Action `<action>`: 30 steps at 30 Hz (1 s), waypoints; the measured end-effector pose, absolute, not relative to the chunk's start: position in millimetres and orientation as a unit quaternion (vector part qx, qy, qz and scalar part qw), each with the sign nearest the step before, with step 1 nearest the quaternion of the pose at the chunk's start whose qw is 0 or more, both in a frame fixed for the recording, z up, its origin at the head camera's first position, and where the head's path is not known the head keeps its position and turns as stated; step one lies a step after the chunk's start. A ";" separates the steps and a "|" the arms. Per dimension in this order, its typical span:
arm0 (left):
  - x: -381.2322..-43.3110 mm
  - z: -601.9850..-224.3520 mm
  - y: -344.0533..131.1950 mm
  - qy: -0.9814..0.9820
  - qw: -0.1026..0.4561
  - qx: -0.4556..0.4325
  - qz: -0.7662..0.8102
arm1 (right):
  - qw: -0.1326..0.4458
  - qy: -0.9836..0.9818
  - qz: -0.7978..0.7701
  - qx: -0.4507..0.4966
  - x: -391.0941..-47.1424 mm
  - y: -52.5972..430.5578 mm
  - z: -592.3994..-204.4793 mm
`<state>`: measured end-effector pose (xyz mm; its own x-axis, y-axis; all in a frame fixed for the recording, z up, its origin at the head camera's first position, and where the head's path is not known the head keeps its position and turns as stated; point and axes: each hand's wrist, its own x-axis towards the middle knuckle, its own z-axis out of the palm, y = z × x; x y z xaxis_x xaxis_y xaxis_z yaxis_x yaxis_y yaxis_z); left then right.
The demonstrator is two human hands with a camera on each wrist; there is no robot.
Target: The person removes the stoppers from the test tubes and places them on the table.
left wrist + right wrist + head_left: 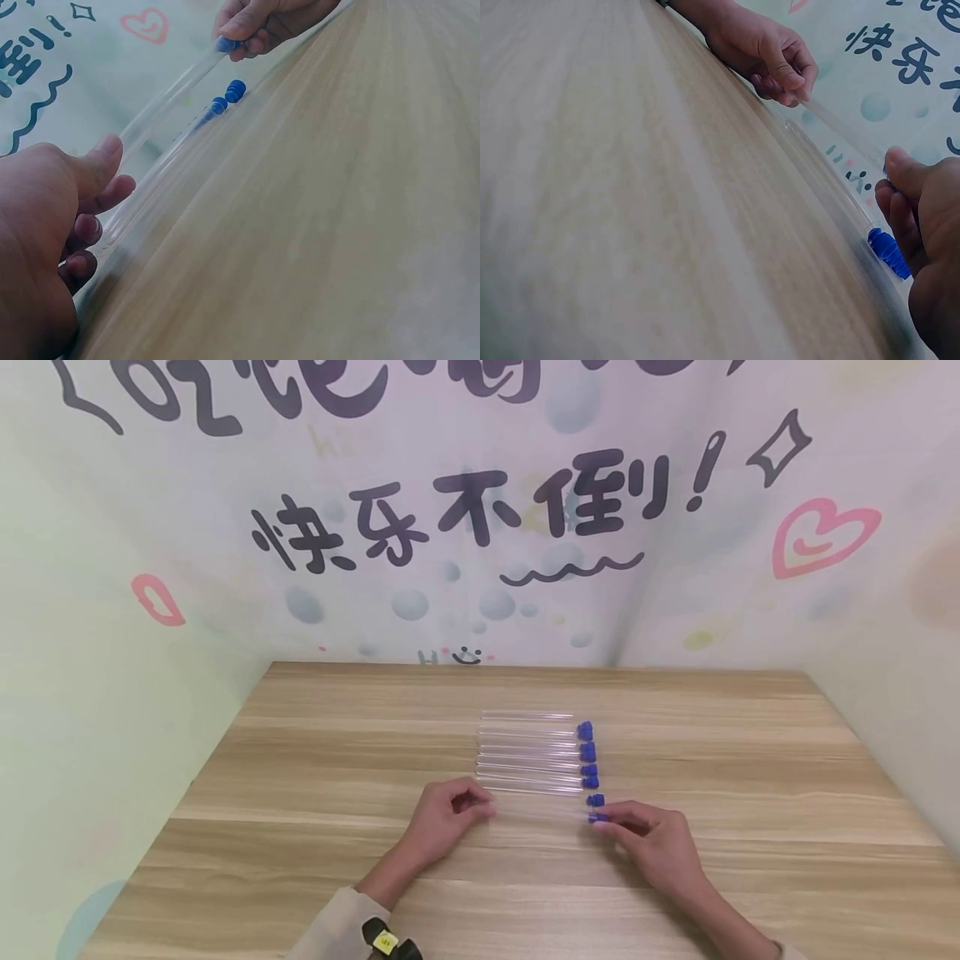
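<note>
Between both hands a clear test tube [171, 96] is held just over the table. My left hand [442, 817] pinches its left end between thumb and fingers. At the other end, my right hand [658, 845] pinches a blue cap [227, 44] that sits at the tube's mouth; the fingers cover part of this cap. Just beyond lie several more clear test tubes [528, 768], side by side in a row. Along their right ends stand several blue caps [588, 752], and one blue cap [596, 800] lies right beside my right fingertips.
All of this is on a wood-grain table [300, 860]. A printed white cloth [450, 568] with dark lettering hangs behind the table's back edge and runs along both sides. A dark strap with a yellow tag [386, 941] is on my left wrist.
</note>
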<state>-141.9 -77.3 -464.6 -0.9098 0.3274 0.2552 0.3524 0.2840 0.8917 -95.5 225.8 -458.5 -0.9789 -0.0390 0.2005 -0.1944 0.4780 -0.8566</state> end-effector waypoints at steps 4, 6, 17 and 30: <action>-142.4 -465.7 -78.1 -0.804 0.020 -0.211 -0.556 | 0.067 -0.852 0.514 0.079 -94.6 225.8 -459.2; -142.7 -466.2 -78.2 -0.804 0.025 -0.211 -0.555 | 0.063 -0.849 0.518 0.082 -94.2 225.7 -459.4; -137.6 -451.0 -75.1 -0.805 0.017 -0.187 -0.563 | 0.049 -0.837 0.536 0.102 -94.0 224.8 -457.7; -127.0 -427.9 -72.9 -0.804 0.022 -0.200 -0.559 | 0.078 -0.852 0.511 0.082 -95.2 225.7 -458.6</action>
